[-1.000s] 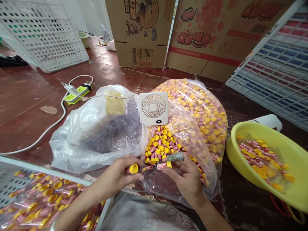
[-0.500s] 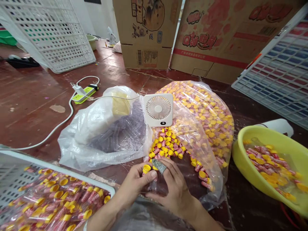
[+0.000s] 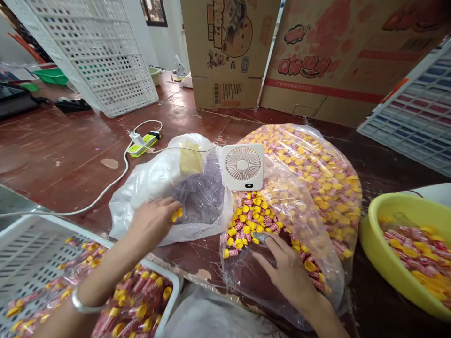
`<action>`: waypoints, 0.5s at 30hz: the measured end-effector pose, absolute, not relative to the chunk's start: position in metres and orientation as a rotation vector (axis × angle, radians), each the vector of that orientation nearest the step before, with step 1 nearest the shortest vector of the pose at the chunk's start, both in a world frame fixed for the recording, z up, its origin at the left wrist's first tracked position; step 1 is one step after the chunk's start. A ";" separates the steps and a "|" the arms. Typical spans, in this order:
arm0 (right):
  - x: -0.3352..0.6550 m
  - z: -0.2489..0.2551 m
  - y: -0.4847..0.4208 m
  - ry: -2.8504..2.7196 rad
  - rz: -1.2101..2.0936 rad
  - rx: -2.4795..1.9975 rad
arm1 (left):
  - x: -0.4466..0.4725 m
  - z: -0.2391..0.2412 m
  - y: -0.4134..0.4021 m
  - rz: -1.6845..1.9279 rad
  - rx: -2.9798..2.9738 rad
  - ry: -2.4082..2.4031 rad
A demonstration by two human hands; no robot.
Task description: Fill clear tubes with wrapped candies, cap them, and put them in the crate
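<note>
By the near left corner of the table (image 3: 192, 255), a white crate (image 3: 175, 283) is holding bagged yellow-capped pieces. Right of it, the right hand (image 3: 283, 267), fingers parted wide, is reaching over loose yellow-capped pieces (image 3: 243, 225); whether it is touching them is unclear. The left hand (image 3: 151, 223) is pinching yellow caps (image 3: 177, 214) over a clear bag (image 3: 123, 202). Farther back, a white fan (image 3: 244, 166) is standing before cardboard boxes (image 3: 232, 91).

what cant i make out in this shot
Head view:
What the left hand holds beyond the yellow caps: hidden by the hand itself.
The display on the fan: too small to read surely.
The far side of the yellow basin: cut off by the right edge.
</note>
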State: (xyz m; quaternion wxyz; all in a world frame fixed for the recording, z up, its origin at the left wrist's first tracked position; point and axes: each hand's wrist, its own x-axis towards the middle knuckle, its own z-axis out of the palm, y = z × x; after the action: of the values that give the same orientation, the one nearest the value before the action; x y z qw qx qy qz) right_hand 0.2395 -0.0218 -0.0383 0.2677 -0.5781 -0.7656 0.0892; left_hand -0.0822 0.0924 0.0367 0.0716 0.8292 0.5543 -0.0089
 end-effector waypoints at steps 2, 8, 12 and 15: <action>0.246 -0.049 -0.023 -2.106 0.281 -1.628 | -0.102 0.031 0.106 -0.290 2.687 1.645; 0.218 -0.050 -0.022 -2.249 0.353 -1.578 | -0.104 0.005 0.113 -0.457 2.800 1.483; 0.190 -0.045 -0.020 -2.491 0.340 -1.319 | -0.098 0.001 0.115 -0.277 2.617 1.361; 0.179 -0.049 -0.019 -2.608 0.258 -1.295 | -0.088 0.003 0.103 0.165 2.272 1.356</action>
State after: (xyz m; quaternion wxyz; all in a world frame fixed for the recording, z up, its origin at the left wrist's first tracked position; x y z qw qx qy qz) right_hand 0.1788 -0.0185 -0.0492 0.1090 -0.4405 -0.8868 0.0878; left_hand -0.0877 0.1030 0.0032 0.2429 0.8314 0.4961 0.0603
